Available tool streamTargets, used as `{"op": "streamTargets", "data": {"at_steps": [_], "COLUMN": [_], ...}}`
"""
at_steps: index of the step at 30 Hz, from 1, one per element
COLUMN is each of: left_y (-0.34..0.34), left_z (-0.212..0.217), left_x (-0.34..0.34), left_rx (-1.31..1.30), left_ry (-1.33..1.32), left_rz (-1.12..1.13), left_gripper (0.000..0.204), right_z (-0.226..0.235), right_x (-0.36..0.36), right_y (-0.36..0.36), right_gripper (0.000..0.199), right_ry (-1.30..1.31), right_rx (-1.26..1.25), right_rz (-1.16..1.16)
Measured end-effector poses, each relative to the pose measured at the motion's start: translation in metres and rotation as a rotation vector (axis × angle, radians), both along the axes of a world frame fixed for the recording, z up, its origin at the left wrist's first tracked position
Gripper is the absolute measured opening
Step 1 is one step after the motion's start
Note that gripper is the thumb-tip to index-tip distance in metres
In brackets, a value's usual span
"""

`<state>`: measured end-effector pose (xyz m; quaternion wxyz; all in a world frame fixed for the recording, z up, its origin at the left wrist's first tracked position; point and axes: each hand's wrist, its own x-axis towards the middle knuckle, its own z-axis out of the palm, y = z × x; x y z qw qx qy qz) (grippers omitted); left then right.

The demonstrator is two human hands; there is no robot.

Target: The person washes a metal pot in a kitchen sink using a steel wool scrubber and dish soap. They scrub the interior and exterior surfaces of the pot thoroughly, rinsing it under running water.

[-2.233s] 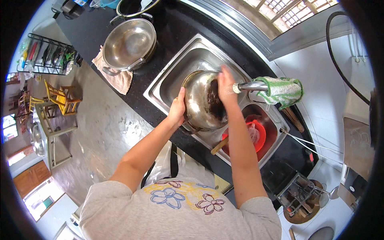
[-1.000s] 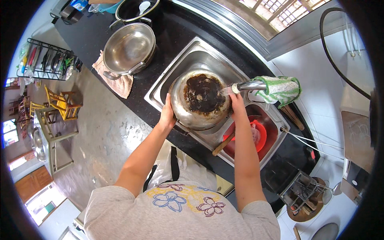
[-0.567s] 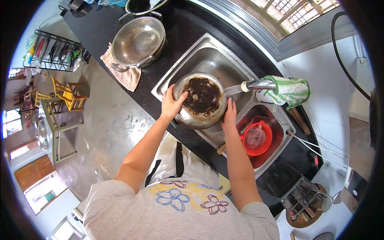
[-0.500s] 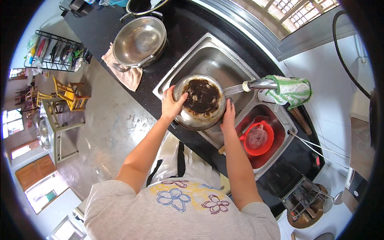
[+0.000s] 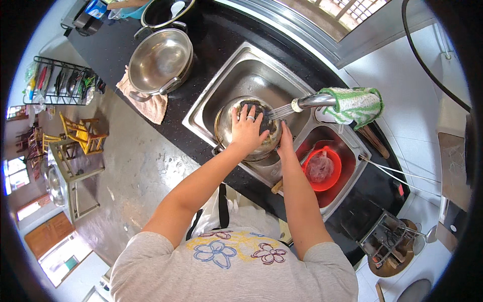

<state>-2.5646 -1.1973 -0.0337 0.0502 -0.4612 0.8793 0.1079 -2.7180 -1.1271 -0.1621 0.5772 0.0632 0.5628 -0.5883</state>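
Observation:
A round metal pot [image 5: 226,132] is held bottom up over the large basin of the steel sink [image 5: 201,102]; dark burnt marks cover part of its base. My left hand [image 5: 245,132], with a ring on one finger, lies on the base with its fingers spread. Along the pot's right edge, my right hand [image 5: 286,142] grips the side, its fingers partly hidden. Water streams from the faucet [image 5: 313,102] onto the base close to my left fingertips. A green and white cloth [image 5: 354,106] is wrapped round the faucet.
In the smaller basin stands a red plastic bowl [image 5: 334,177] holding water and something pale. An empty two-handled pot [image 5: 160,60] rests on the counter at the left, partly over a pink cloth [image 5: 156,109]. Behind it is a dark pot [image 5: 151,16] with a white spoon.
My left hand has moved from the pot's left edge onto its base, fingers spread. The pot sits slightly lower in the sink, and my right hand keeps its hold.

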Motion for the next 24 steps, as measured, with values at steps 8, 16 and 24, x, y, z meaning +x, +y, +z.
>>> {"op": "streamTargets", "data": {"at_steps": [8, 16, 24], "left_y": [0.0, -0.016, -0.035], "left_z": [-0.026, -0.023, -0.029], "left_x": [-0.014, 0.045, 0.052], "left_rx": [0.128, 0.113, 0.471], "left_ry": [-0.12, 0.067, 0.114], "left_rz": [0.021, 0.538, 0.674], "left_gripper": [0.055, 0.087, 0.126], "right_z": [-0.04, 0.089, 0.055], "right_x": [-0.011, -0.085, -0.177], "right_y": [0.007, 0.019, 0.065], "right_gripper": [0.04, 0.013, 0.025], "right_ry": [0.305, 0.295, -0.084], "right_rx": [0.076, -0.034, -0.278], "right_rz": [0.177, -0.78, -0.769]}}
